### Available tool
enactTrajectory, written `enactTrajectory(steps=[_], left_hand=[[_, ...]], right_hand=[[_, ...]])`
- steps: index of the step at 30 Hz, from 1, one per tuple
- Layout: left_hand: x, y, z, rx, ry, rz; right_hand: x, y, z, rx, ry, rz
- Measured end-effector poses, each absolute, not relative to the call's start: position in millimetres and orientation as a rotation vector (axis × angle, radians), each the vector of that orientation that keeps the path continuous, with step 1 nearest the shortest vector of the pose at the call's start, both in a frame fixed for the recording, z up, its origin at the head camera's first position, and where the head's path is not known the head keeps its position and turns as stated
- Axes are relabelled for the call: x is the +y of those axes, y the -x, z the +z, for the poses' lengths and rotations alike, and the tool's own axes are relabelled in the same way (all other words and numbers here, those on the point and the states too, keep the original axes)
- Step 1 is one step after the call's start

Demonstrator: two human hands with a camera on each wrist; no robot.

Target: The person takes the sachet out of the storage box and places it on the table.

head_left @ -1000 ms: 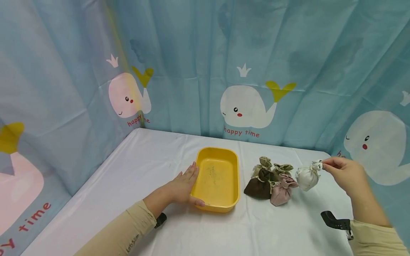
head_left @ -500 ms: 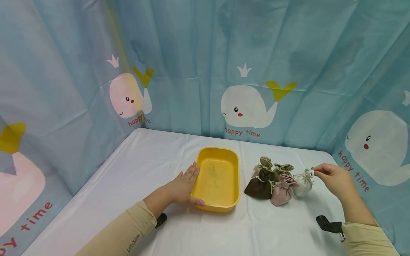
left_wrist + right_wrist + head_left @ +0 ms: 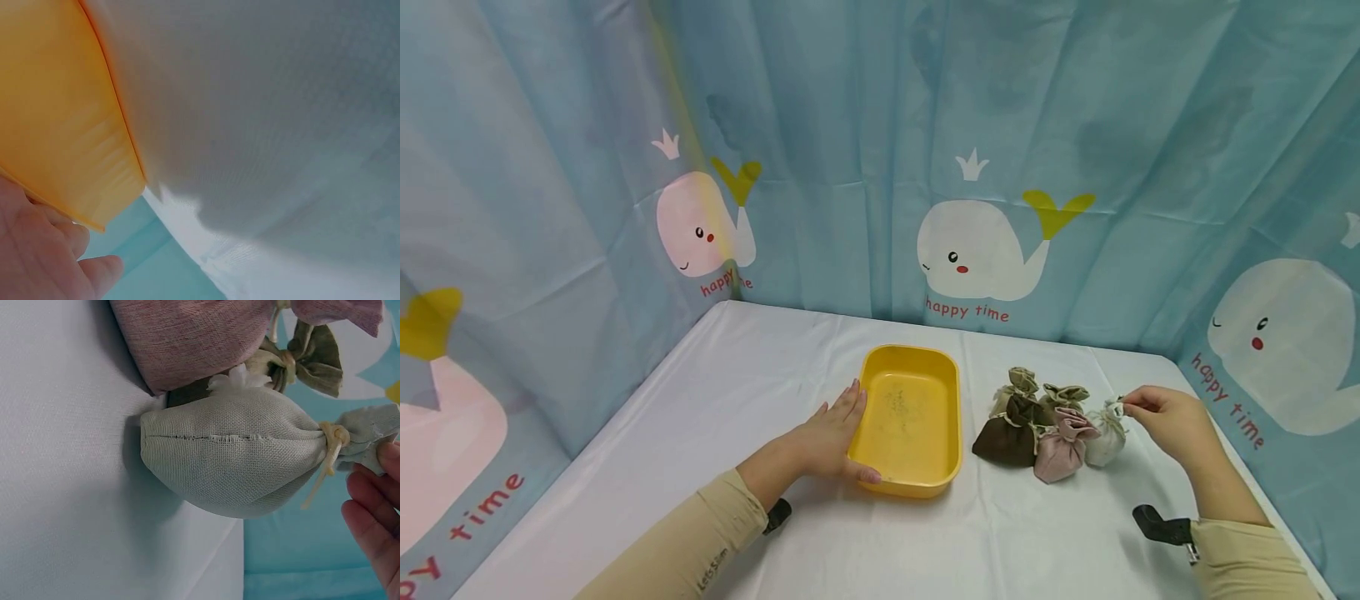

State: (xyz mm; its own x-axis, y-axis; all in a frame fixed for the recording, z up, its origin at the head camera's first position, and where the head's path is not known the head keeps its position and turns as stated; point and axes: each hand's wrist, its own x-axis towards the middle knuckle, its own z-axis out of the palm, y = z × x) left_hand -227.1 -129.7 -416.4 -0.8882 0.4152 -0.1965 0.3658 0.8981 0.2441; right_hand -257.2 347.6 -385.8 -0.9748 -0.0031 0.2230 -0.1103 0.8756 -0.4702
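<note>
My right hand [image 3: 1168, 421] pinches the gathered neck of a small white drawstring pouch [image 3: 1105, 442] between thumb and fingertips. Up close in the right wrist view, the pouch [image 3: 231, 453] appears grey-white, with a side seam and a cream cord tied round its neck; its base is right at the white cloth. Beside it stands a pink pouch [image 3: 1060, 457]. My left hand [image 3: 831, 437] rests against a yellow rectangular tray [image 3: 917, 442], its extended fingers along the left rim and its thumb over the near rim. Nothing lies in the tray.
Left of the pink pouch sits a dark brown pouch [image 3: 1004, 443]. Behind are an olive pouch [image 3: 1064, 395] and another greenish one [image 3: 1022, 381]. A white cloth [image 3: 737, 375] covers the table, and a blue whale-print curtain [image 3: 835, 233] hangs behind it.
My right hand has moved left and down with the white pouch, which now stands close beside the pink one. The left hand and the tray have stayed in place.
</note>
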Motion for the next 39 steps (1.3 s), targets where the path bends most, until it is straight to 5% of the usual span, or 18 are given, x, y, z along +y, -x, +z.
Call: enactTrajectory(steps=[39], left_hand=[[-128.3, 226.8, -414.3, 2.804, -0.580, 0.307]], right_hand=[[354.3, 251.8, -374.9, -2.876, -0.178, 0.800]])
